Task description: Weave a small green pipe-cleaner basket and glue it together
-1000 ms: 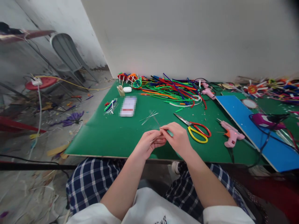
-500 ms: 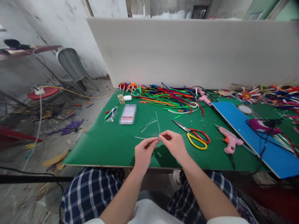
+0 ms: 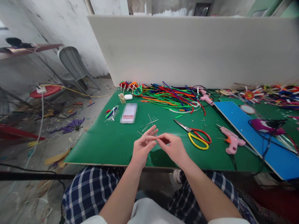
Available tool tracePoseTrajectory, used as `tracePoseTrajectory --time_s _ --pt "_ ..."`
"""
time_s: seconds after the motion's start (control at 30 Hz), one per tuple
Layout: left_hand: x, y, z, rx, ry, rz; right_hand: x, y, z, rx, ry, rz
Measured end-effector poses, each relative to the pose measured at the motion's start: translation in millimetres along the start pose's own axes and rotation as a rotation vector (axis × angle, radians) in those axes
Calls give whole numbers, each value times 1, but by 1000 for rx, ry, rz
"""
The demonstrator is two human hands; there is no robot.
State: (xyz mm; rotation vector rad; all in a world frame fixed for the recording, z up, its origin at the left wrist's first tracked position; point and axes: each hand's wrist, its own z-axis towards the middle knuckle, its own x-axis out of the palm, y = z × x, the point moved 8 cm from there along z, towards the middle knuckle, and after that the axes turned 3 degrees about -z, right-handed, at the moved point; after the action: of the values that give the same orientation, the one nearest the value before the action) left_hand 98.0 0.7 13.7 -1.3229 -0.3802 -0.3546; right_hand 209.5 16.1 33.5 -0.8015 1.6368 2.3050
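Note:
Near the table's front edge, my left hand [image 3: 141, 149] and my right hand [image 3: 174, 147] meet at the fingertips. My right hand pinches thin silvery wire [image 3: 149, 118], one end of which slants up and away past the fingers. Another short wire end [image 3: 139, 133] sticks out left of my left hand, whose thumb and index finger close on it while some other fingers are raised. Where the wires meet is mostly hidden by the fingertips. Loose thin wires [image 3: 147, 125] lie crossed just beyond. Right of my hands rest scissors [image 3: 198, 147] with one red and one yellow handle.
Pink glue gun [image 3: 233, 141] and blue board [image 3: 243, 132] lie to the right, a purple tool [image 3: 266, 127] on the board. Colourful pipe-cleaner-like strips [image 3: 173, 96] pile along the white partition [image 3: 187, 49]. A pixelated rectangular object [image 3: 129, 113] and small bundle [image 3: 112, 113] sit left.
My left hand's fingers have lifted and spread somewhat from their tighter pinch. The upright wire now leans further left and nearer the loose wires. The view has shifted slightly.

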Motion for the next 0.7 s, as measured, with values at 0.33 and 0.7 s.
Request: tracePoseTrajectory --time_s 0.33,0.7 --pt "-5 -5 1 -7 -101 -81 7 -4 -1 89 67 172" --pt "-20 -8 2 26 -227 -63 9 -13 2 179 204 331"
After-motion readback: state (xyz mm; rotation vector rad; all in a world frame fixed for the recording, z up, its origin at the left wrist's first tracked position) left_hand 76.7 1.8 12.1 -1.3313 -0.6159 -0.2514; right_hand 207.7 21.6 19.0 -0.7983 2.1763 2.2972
